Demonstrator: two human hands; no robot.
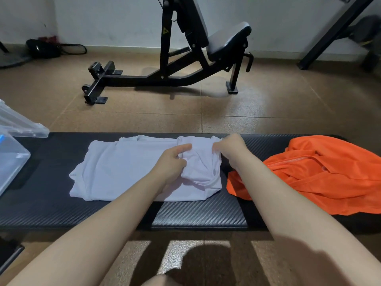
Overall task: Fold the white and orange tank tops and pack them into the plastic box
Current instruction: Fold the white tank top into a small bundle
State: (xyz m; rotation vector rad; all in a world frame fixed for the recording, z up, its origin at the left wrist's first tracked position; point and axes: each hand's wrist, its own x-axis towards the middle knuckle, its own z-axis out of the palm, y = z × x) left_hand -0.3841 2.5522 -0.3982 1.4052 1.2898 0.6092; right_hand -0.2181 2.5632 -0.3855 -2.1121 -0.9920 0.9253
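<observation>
Your white tank top (123, 170) lies spread across the middle of the black padded worktop (198, 213), its right end folded back over itself into a loose, rumpled flap. Your left hand (172, 162) sits on the shirt at the left edge of that flap, fingers curled and pinching a bunch of the white fabric, with the thumb stretched along the top of the fold. Your right hand (231, 146) is at the flap's far right corner, near the back edge of the worktop, its fingertips nipping the cloth there. Both of your forearms reach in from the bottom of the view.

The orange tank top (321, 174) lies in an unfolded, crumpled heap on the right end of the worktop, just beside the white one but not touching it, and part of it runs out of the view on the right. The clear plastic box (10, 159) stands at the left end of the worktop, cut off by the edge of the view, with its clear lid (22, 123) raised behind it.

Beyond the worktop, on the brown tiled floor (268, 112), stands a black adjustable weight bench (185, 58), and a dark bag (43, 48) lies against the pale wall at the far left.
</observation>
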